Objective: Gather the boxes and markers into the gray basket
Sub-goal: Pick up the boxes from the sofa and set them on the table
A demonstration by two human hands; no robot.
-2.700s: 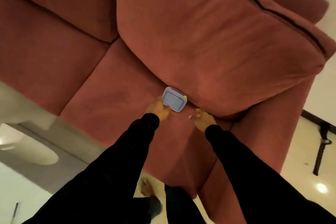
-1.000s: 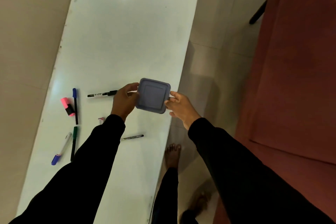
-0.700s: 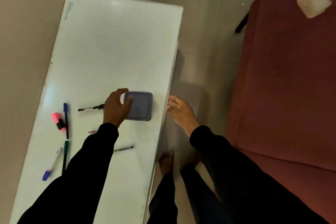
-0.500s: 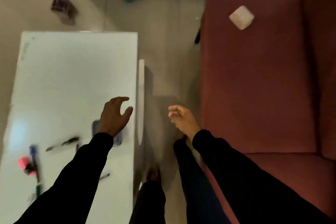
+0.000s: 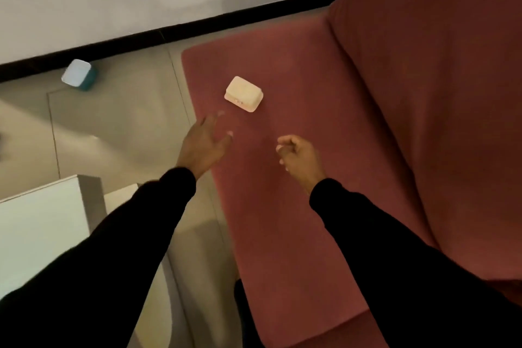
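- Left hand (image 5: 202, 147): empty, fingers spread and extended, over the near-left edge of the sofa seat (image 5: 296, 178). Fingertips blurred. Apart from the cream box, near it.
- Right hand (image 5: 298, 157): empty, fingers loosely curled toward the palm, gripping nothing. Over the seat, right of the left hand, nearer than the cream box.
- Both arms in black sleeves (image 5: 395, 263), coming in from the near edge.
- Cream box (image 5: 243, 94): lidded, rectangular, lying on the red seat cushion toward its far-left end. Just beyond the left fingertips; neither hand touches it.
- Teal box (image 5: 80, 75): pale lid, sits on the floor (image 5: 118, 121) at far left, close to the black baseboard (image 5: 169, 37) under the wall. Well apart from both hands.
- White table (image 5: 39, 232): one corner visible at near left, under the left forearm. Nothing on the part that shows.
- Sofa backrest (image 5: 437, 79) fills the right side.
- Gray basket and markers: out of frame.
- Frame is soft; can't read fine detail on the box lids.
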